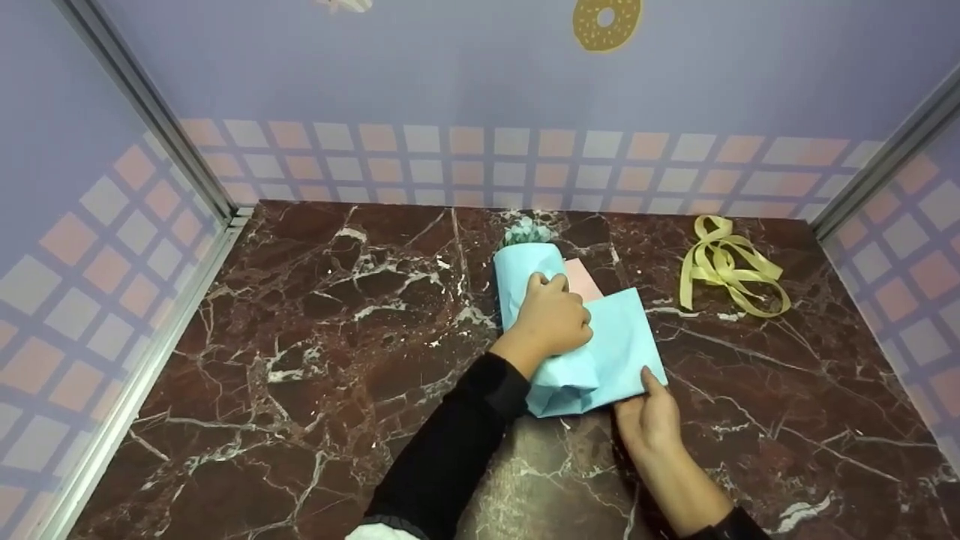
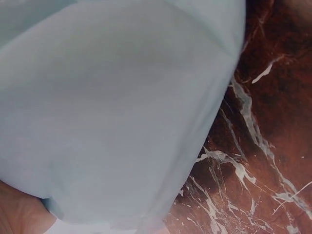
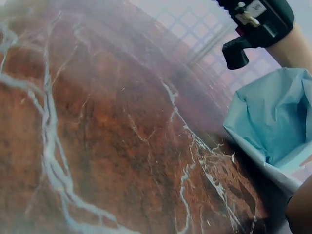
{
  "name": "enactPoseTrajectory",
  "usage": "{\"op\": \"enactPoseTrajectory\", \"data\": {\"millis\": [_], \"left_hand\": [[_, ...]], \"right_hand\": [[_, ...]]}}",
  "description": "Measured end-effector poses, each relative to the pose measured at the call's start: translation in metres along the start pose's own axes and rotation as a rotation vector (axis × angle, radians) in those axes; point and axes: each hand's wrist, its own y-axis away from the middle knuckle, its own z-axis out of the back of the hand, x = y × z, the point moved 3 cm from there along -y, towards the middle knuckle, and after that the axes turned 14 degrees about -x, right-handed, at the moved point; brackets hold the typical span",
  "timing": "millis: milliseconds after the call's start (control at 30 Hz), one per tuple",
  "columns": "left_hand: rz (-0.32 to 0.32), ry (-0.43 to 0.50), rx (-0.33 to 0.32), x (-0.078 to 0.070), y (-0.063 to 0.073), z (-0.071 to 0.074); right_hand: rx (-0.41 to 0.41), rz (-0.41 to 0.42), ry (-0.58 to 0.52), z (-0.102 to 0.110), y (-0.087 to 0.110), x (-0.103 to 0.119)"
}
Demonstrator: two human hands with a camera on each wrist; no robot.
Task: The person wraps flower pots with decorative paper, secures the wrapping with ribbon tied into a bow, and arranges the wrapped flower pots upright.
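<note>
Two hands hold blue paper (image 1: pixel 626 341): it lies beneath the left hand (image 1: pixel 551 319), whose curled fingers grip its roll, while the right hand (image 1: pixel 651 416) pinches its near right corner. Flowers (image 1: pixel 526 232) protrude from its far end.

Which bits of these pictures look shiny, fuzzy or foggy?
Head view: pale glare on the white-veined, dark red-brown marble tabletop, bottom middle; left wrist view: the light blue wrapping paper looks soft, with little detail; right wrist view: whitish haze washes out the upper left.
</note>
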Motion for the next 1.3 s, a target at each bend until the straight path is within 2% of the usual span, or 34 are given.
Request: {"op": "enactPoseTrajectory", "data": {"millis": [200, 367, 500, 767, 933, 1067, 1133, 1300], "left_hand": [[0.004, -0.018, -0.008, 0.000, 0.000, 0.001], [0.001, -0.041, -0.008, -0.002, 0.000, 0.001], [0.033, -0.022, -0.020, -0.003, 0.000, 0.000], [0.156, 0.103, -0.119, 0.000, 0.004, 0.000], [0.225, 0.194, -0.225, 0.006, 0.009, 0.002], [0.245, 0.232, -0.313, 0.007, 0.010, 0.004], [0.254, 0.257, -0.328, 0.007, 0.011, 0.004], [0.289, 0.339, -0.313, 0.010, 0.012, 0.003]], "right_hand": [[0.019, 0.155, 0.084, -0.006, 0.008, 0.000], [0.029, 0.267, 0.208, -0.014, 0.014, -0.004], [0.054, 0.325, 0.279, -0.020, 0.020, -0.007], [0.104, 0.331, 0.309, -0.027, 0.021, -0.011], [0.118, 0.306, 0.277, -0.030, 0.019, -0.011], [0.157, 0.295, 0.296, -0.031, 0.018, -0.011], [0.175, 0.297, 0.329, -0.031, 0.018, -0.011], [0.230, 0.307, 0.425, -0.031, 0.019, -0.010]]}}
